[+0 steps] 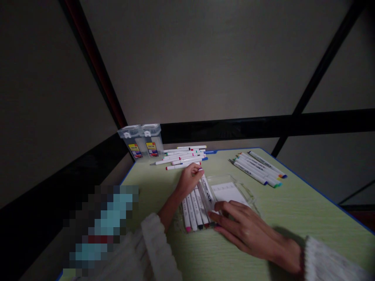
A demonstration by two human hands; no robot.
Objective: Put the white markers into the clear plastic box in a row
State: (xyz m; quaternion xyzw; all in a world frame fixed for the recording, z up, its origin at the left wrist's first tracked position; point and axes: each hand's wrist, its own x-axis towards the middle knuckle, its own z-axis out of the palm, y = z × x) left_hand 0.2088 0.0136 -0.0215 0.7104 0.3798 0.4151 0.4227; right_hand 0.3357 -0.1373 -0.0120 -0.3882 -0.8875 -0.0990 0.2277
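A white marker (207,191) with dark lettering lies slantwise between my two hands. My left hand (188,181) pinches its far end with thumb and fingers. My right hand (244,228) has its fingers closed around the near end, partly hiding it. Beneath is a clear plastic case (244,187), flat on the table. Several white markers (193,210) with pink, black and dark red ends lie side by side in its left part. A white paper insert (225,193) shows in the right part.
Two clear lidded boxes (152,142) with yellow labels stand at the table's back left corner. Beside them lies a loose pile of markers (187,156). More markers (254,168) lie at the right. The pale green table (301,207) has a blue edge; a pixelated patch covers its left side.
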